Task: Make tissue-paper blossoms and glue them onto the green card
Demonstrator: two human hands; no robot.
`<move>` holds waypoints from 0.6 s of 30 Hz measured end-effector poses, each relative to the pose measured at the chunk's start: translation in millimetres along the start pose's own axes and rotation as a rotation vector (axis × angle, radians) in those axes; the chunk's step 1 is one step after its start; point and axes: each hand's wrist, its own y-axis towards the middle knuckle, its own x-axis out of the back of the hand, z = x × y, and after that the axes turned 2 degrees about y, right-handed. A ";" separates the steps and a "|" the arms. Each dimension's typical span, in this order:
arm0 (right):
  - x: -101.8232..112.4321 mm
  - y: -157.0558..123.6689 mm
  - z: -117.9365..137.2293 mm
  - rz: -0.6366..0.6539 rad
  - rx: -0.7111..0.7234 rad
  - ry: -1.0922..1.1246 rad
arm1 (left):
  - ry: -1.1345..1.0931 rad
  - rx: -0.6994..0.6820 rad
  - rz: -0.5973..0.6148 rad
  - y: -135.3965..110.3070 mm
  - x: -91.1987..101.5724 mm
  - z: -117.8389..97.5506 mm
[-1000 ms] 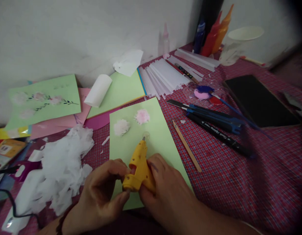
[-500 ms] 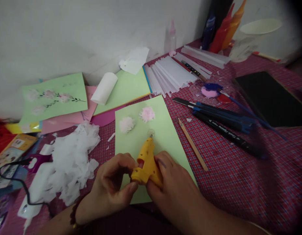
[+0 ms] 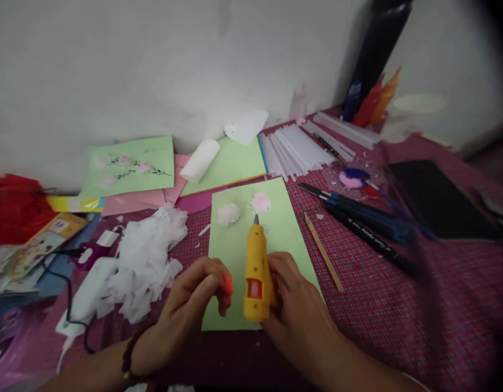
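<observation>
My right hand [image 3: 302, 313] grips a yellow hot glue gun [image 3: 257, 261], its nozzle pointing away over a light green sheet of card [image 3: 235, 250]. Left of the gun hovers my left hand [image 3: 196, 294], fingers loosely curled and thumb close against them, with nothing visible in it. A red glow falls on its fingertips. Two pale ruffled flowers lie on the card: a whitish one [image 3: 228, 214] at left and a pinkish one [image 3: 261, 202] just beyond the nozzle. The glue gun's handle is hidden by my right hand.
White crumpled strips [image 3: 147, 261] pile up at left, beside a white power strip [image 3: 88, 294] with a purple plug [image 3: 94, 253]. A pencil [image 3: 324, 253], a utility knife [image 3: 357, 212], and a black marker [image 3: 374, 239] lie at right. A finished-looking flower card [image 3: 131, 166] leans behind.
My left hand has come off the back of the glue gun and moved left. The gun has turned upright in view, its nozzle shifting toward the pinkish flower. The camera view has shifted too.
</observation>
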 end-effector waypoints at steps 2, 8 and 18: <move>-2.1 1.2 -0.7 -0.019 0.046 0.015 | 0.082 0.116 0.068 -2.2 -8.2 3.0; -12.2 -8.6 10.7 0.014 0.150 0.114 | 0.098 -0.107 0.135 -19.6 -42.3 11.8; -14.1 -9.6 32.2 0.184 0.390 -0.050 | 0.584 -0.080 -0.534 -138.4 75.1 -23.4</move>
